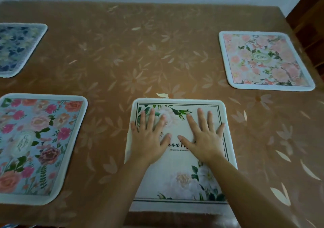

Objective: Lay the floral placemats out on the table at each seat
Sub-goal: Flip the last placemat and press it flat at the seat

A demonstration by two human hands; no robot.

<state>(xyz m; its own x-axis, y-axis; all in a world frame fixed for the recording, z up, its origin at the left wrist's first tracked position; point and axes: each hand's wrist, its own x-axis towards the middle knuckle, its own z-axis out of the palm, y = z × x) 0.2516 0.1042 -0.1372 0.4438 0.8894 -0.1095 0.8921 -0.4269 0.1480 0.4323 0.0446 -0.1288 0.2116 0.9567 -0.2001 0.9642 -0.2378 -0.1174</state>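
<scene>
Table [157,52], brown leaf-patterned cover. Far left: dark blue mat [15,49]. Near left: mat with pink roses on blue [36,147]. Near centre: white mat [178,173], flat beneath left hand [149,136] and right hand [204,136], fingers spread, palms down, gripping nothing. Far right: pale pink mat [264,61].

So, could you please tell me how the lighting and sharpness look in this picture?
Head view: dim and warm-tinted; wide-angle bending bows the table edges; the dark blue placemat at far left is soft and cropped; both hands on the white placemat look fairly sharp, no glare.
</scene>
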